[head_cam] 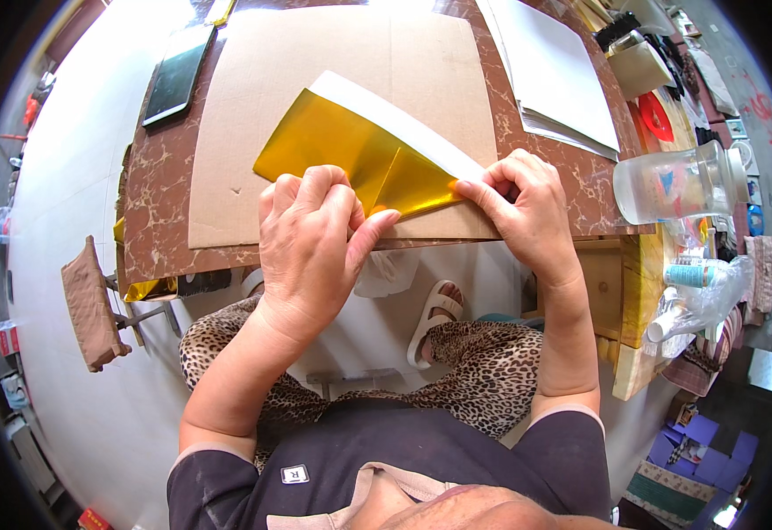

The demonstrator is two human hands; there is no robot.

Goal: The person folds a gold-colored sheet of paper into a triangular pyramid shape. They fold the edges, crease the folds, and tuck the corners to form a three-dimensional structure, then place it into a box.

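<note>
A sheet of gold foil paper (359,142) with a white strip (386,119) along its upper edge lies tilted on a flat cardboard sheet (280,73). A diagonal crease runs across the gold face near its right part. My left hand (303,225) is at the lower edge of the foil paper, with curled fingers and the thumb on it; the back of the hand hides part of this contact. My right hand (528,205) pinches the right corner between thumb and fingers, and its fingertips are partly hidden.
The cardboard rests on a brown marble-patterned table (154,238). A smartphone (177,76) lies left, a stack of white paper (558,73) right. A plastic jar (677,182) stands by the right edge, above a clear plastic bag (710,298). An open wooden drawer (591,285) is below.
</note>
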